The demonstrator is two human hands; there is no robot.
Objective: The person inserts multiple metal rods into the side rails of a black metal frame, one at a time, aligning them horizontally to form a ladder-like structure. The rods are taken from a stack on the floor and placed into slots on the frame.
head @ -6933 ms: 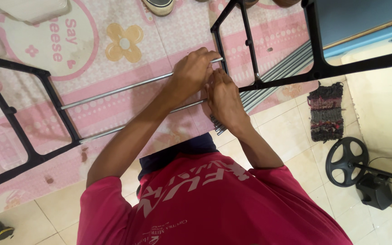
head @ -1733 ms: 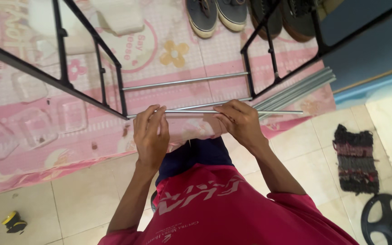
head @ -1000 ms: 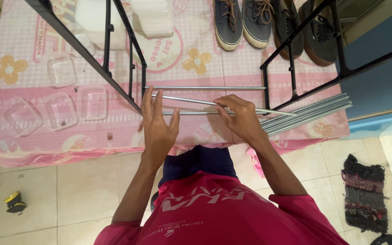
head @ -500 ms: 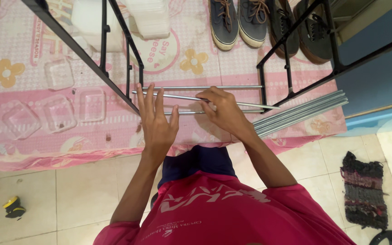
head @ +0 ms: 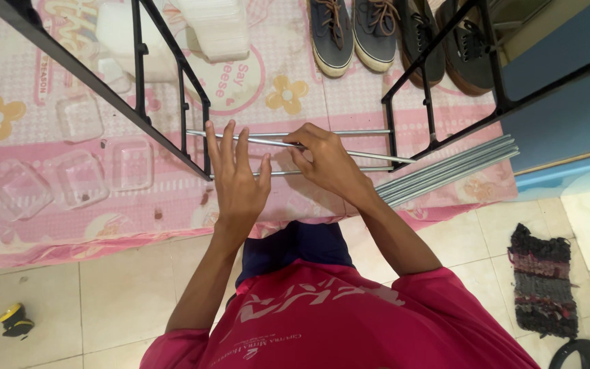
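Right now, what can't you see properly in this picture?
Head view only:
- Where the right hand grips the metal rod: its fingers cover that stretch.
- Left hand: fingers spread; whether it touches the rod is unclear.
- Left black frame: its top is cut by the picture edge.
- Shoes: the heels are cut off.

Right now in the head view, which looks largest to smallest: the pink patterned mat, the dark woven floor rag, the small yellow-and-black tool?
1. Pink patterned mat, largest.
2. Dark woven floor rag.
3. Small yellow-and-black tool, smallest.
All lie on the floor, so the order looks sure.
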